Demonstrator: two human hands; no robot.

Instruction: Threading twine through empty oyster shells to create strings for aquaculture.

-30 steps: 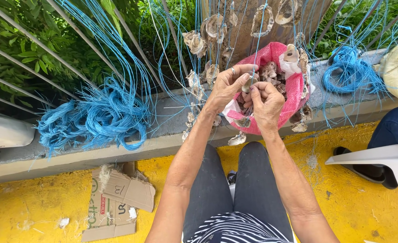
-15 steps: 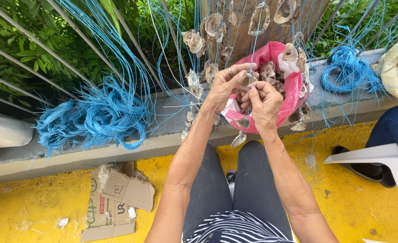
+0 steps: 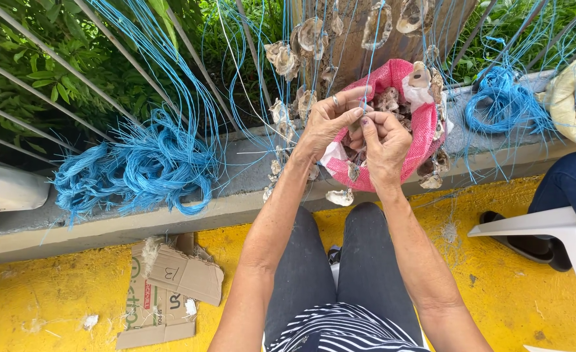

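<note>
My left hand (image 3: 329,122) and my right hand (image 3: 385,145) meet over a pink mesh sack (image 3: 425,124) full of oyster shells (image 3: 387,99). Both hands pinch a thin blue cord (image 3: 370,55) that runs up from my fingers. The fingertips touch each other around the cord and a small shell that is mostly hidden between them. Strung oyster shells (image 3: 310,34) hang on blue cords from the railing just above and left of my hands. A loose shell (image 3: 340,197) lies on the ledge under the sack.
A big tangle of blue cord (image 3: 141,171) lies on the concrete ledge (image 3: 236,195) at left, another bundle (image 3: 506,104) at right. Torn cardboard (image 3: 167,287) lies on the yellow floor. A white plastic chair (image 3: 555,228) and another person's leg (image 3: 571,182) stand at right.
Both hands have risen slightly above the sack and drawn closer together, now pinching the cord between the fingertips.
</note>
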